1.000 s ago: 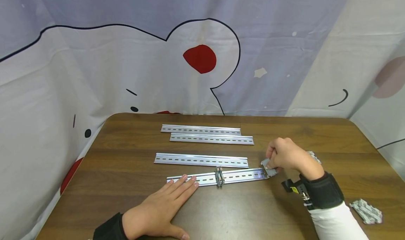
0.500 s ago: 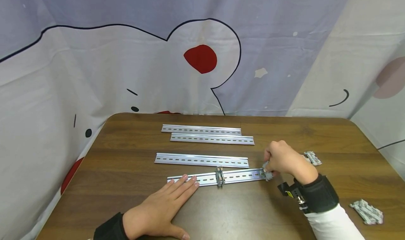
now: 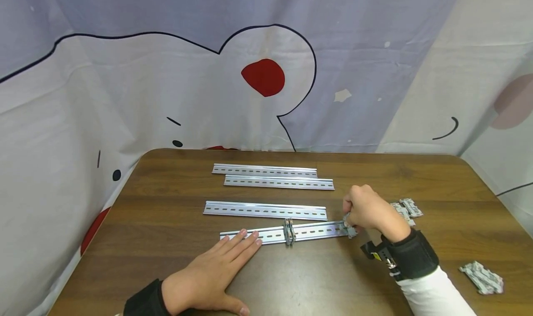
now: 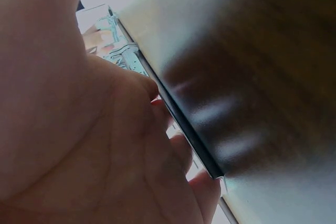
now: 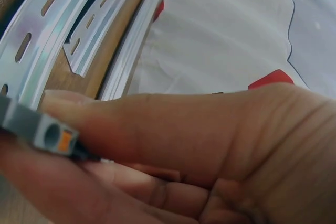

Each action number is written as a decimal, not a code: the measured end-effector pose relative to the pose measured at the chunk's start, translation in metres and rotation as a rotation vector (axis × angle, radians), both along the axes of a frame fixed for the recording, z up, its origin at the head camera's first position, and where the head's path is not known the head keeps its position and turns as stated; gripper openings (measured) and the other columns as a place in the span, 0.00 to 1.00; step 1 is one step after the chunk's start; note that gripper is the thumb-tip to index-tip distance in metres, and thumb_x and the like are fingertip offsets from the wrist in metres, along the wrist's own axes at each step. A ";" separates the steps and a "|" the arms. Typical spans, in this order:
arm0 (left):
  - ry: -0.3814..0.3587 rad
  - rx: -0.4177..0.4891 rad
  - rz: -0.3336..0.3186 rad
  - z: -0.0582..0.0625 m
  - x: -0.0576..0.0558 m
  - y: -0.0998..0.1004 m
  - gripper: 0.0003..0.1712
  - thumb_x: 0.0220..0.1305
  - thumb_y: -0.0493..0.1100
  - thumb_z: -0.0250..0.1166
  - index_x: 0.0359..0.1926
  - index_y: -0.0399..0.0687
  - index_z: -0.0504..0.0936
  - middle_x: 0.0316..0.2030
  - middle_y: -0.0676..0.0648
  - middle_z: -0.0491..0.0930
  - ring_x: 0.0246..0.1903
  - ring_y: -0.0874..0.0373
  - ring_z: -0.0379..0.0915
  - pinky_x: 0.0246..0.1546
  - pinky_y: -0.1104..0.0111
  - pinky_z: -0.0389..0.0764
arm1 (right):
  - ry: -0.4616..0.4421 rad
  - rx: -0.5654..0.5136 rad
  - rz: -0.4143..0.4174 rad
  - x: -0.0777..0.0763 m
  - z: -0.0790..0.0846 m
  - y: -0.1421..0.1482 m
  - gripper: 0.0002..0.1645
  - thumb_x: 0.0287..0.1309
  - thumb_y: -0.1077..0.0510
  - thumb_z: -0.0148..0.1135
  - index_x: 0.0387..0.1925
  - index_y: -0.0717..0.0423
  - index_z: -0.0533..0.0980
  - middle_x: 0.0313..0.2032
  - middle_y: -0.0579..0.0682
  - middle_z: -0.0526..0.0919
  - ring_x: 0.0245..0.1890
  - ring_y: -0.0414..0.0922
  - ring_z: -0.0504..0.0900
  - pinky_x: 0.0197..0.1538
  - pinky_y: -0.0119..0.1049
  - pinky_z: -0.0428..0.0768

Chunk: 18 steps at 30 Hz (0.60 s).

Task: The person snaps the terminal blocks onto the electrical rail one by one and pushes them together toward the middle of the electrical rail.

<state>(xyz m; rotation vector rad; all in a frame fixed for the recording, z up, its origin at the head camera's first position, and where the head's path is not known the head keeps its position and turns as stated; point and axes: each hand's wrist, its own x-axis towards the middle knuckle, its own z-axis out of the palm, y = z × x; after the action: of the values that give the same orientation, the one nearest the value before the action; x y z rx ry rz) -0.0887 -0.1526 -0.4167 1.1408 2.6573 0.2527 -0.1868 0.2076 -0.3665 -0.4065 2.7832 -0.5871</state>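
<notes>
A slotted metal DIN rail (image 3: 318,231) lies nearest the person on the table. My left hand (image 3: 212,272) rests flat on its left end, fingers straight across it; the left wrist view shows mostly the palm beside the rail's edge. Near the rail's middle, several thin grey terminal blocks (image 3: 289,232) sit across it. At the right end, my right hand (image 3: 368,212) pinches a grey terminal block (image 3: 350,231) between thumb and fingers, close over the rail. The right wrist view shows this block's orange spot, with the fingers hiding much of its body.
Behind the worked rail lies another DIN rail (image 3: 264,210), and farther back two more, a rear rail (image 3: 264,170) and a front one (image 3: 279,182). Grey terminal blocks (image 3: 411,207) lie beyond the right wrist, and a second group (image 3: 482,277) sits near the right edge. A printed cloth (image 3: 166,89) hangs behind.
My right hand has moved slightly left and turned the terminal block from tilted to lower and more upright at the rail's end. The left hand stays in place.
</notes>
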 end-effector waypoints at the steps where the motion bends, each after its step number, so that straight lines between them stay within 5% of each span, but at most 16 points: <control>1: -0.001 0.000 -0.001 0.000 0.000 0.000 0.68 0.46 0.84 0.54 0.78 0.51 0.43 0.77 0.50 0.42 0.76 0.48 0.37 0.70 0.48 0.55 | 0.006 0.002 -0.004 0.000 0.000 0.000 0.12 0.34 0.73 0.67 0.17 0.55 0.76 0.20 0.48 0.80 0.10 0.42 0.80 0.23 0.32 0.77; 11: -0.015 -0.003 0.002 0.001 -0.001 0.002 0.68 0.46 0.83 0.54 0.78 0.51 0.43 0.77 0.50 0.42 0.76 0.48 0.36 0.70 0.48 0.54 | 0.040 0.019 -0.013 -0.001 -0.002 -0.002 0.14 0.33 0.73 0.66 0.12 0.52 0.74 0.15 0.46 0.78 0.08 0.41 0.78 0.26 0.33 0.77; 18: -0.025 -0.018 0.016 0.001 -0.001 0.002 0.68 0.46 0.84 0.53 0.78 0.52 0.42 0.78 0.51 0.40 0.76 0.49 0.35 0.70 0.48 0.53 | 0.018 0.073 -0.031 -0.006 -0.001 -0.010 0.18 0.32 0.75 0.53 0.06 0.50 0.69 0.06 0.43 0.72 0.06 0.39 0.73 0.22 0.32 0.71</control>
<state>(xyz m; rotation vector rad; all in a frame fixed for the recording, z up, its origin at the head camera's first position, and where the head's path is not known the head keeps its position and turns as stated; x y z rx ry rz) -0.0895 -0.1508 -0.4152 1.1043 2.6418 0.2435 -0.1924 0.1973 -0.3677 -0.3552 2.8231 -0.4894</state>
